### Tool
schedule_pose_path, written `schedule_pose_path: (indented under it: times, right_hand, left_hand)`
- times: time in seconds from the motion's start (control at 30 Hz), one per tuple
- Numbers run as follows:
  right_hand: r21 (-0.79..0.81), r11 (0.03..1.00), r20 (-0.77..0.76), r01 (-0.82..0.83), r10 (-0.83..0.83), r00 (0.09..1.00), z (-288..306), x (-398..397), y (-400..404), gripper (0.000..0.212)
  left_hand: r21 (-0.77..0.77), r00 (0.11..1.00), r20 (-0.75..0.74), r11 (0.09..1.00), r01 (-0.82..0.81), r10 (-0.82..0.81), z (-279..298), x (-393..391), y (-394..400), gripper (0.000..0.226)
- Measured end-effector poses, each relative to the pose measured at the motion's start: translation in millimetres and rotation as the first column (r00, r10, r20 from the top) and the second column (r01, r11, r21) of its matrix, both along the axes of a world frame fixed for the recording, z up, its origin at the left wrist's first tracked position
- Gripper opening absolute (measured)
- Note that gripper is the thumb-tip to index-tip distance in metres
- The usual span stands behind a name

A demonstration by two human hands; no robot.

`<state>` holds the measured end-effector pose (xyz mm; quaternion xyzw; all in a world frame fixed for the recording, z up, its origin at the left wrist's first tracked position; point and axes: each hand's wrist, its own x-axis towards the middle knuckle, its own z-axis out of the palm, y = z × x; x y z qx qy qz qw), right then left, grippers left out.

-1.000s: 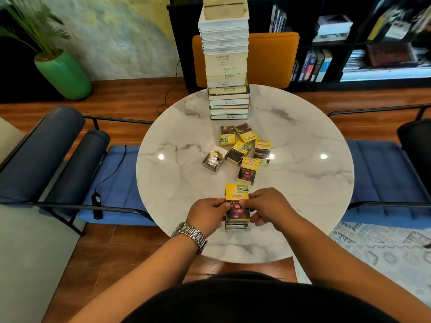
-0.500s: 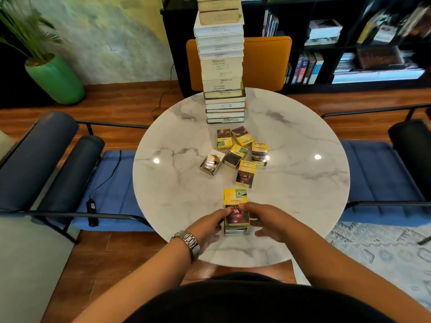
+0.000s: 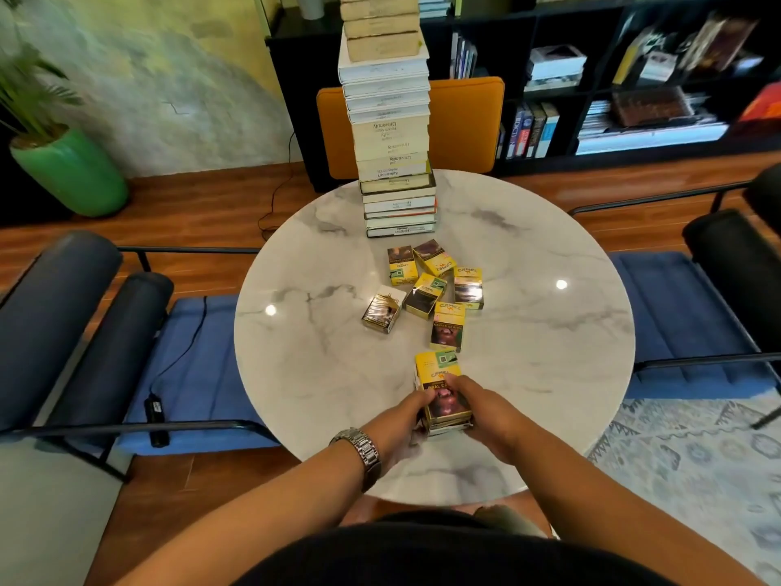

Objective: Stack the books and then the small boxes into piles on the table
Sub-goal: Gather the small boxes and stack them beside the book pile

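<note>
Books (image 3: 391, 133) stand in one tall pile at the far side of the round marble table (image 3: 549, 340), unchanged from the earlier frames. Small boxes are in two groups. A short pile of boxes (image 3: 441, 387) sits near the person, close to the table's near edge — its yellow top box shows face up. Six loose boxes (image 3: 427, 291) lie scattered between that pile and the books; their layout matches the earlier frames.

Left hand (image 3: 403, 420) grips the pile's left side, fingers curled against it. Right hand (image 3: 486, 410) clamps the right side, with fingers reaching over the top box. Half a second ago both hands lay lower and looser beside the pile; now they press in closer on both flanks. A wristwatch (image 3: 359, 452) sits on the left wrist.

An orange chair (image 3: 465, 120) stands behind the books — a green planter (image 3: 72, 171) at far left.
</note>
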<state>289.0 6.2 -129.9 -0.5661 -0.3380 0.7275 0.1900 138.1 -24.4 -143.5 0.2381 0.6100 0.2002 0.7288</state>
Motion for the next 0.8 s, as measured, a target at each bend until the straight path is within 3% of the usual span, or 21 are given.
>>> schedule_pose_path:
  times: [0.2, 0.33, 0.67, 0.8]
  right_hand:
    - [-0.026, 1.000, 0.057, 0.016, -0.014, 0.998, -3, 24, 27, 0.034]
    - [-0.032, 0.997, 0.038, 0.072, -0.071, 0.997, -3, 54, 56, 0.035]
    - [-0.051, 0.984, -0.013, 0.171, -0.171, 0.985, -2, 142, 166, 0.028]
    - [-0.042, 0.986, 0.000, 0.164, -0.164, 0.986, 0, 167, 212, 0.025]
  left_hand:
    - [0.023, 0.999, 0.000, 0.999, 0.045, -0.045, -8, 22, 30, 0.035]
    - [0.027, 0.997, -0.039, 0.998, 0.064, -0.063, -10, 53, 63, 0.059]
    - [0.041, 0.999, -0.020, 0.999, -0.033, 0.034, -1, 151, 172, 0.054]
    - [0.058, 0.998, -0.027, 0.997, -0.053, 0.054, 0, 179, 216, 0.077]
